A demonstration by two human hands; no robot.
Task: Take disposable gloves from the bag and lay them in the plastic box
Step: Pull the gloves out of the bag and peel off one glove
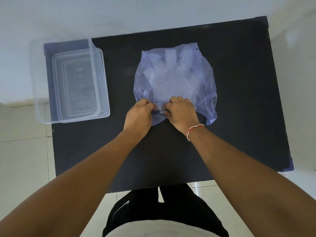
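— Where, the bag (174, 82)?
— Flat on the black table (239, 117), in the middle. Thin, see-through, a bit blue. Near edge right under both hands.

— And the gloves (164, 77)?
— Inside the bag, a pale heap, just past the fingers. Lying far from the body, toward the back edge of the table. Long way of the heap: near to far, finger shapes pointing far.

— Left hand (139, 115) doing what?
— Curled, pinching the near edge of the bag. Fingertips tucked under, so hard to tell how tight.

— Right hand (181, 113)?
— Same thing. Bent fingers on the bag's near edge, touching the plastic. Red and white thread band (195, 130) on that wrist. Looks like both pulling the mouth open, only a guess.

— Which hand closer to the gloves?
— About the same. Right one maybe a bit more over the heap.

— And the plastic box (71, 82)?
— Far off to the left, at the table's left edge, partly over it. Clear, open on top, no gloves in it yet. Left hand nearer to it.

— So next?
— Probably reach forward into the bag, then carry left to the box.
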